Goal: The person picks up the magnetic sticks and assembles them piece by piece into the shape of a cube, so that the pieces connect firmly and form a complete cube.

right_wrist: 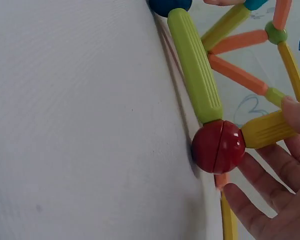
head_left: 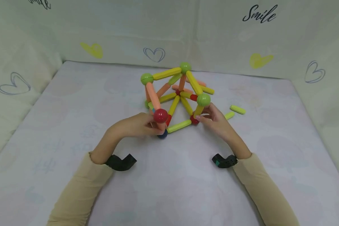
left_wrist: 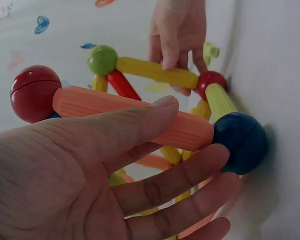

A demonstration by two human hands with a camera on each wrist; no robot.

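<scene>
A framework of coloured rods and balls stands on the table, its lower rods meeting at a central red ball (head_left: 178, 92). My left hand (head_left: 138, 126) pinches an upright orange rod (left_wrist: 135, 116) at the front left. That rod joins a red ball (head_left: 160, 115) above to a dark blue ball (left_wrist: 242, 143) below. With thumb and fingers, my right hand (head_left: 216, 121) holds an upright yellow rod (right_wrist: 267, 131) between a green ball (head_left: 203, 99) and a lower red ball (right_wrist: 218, 146). A lime rod (right_wrist: 195, 65) links the two bottom balls along the front.
Right of the framework lie loose lime rods (head_left: 237, 109), one partly behind my right hand. A yellow rod (head_left: 207, 90) and several orange pieces lie behind it. A printed cloth backdrop (head_left: 214, 31) rises at the table's far edge.
</scene>
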